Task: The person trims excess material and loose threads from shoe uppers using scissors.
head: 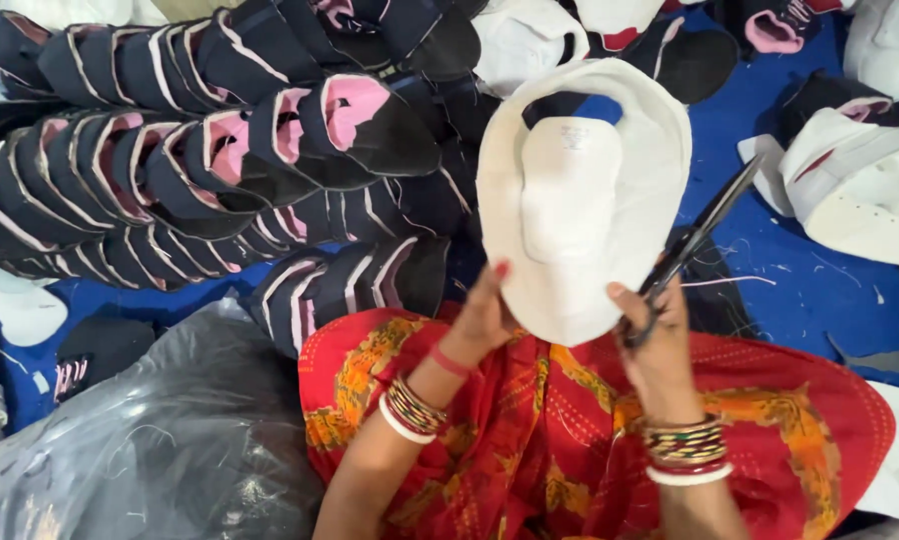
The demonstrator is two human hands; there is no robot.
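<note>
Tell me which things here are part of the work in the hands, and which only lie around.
In hand:
white cap piece, held by left hand
scissors, in right hand

Lying around:
rows of dark and pink pieces
white pieces
grey plastic bag
blue cloth

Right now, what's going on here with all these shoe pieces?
A person seated on a blue floor holds a white shoe upper up with both hands. The left hand grips its lower edge; the right hand steadies it while holding black scissors, blades pointing up beside the piece. Rows of dark and pink uppers lie stacked to the left, more white pieces to the right.
</note>
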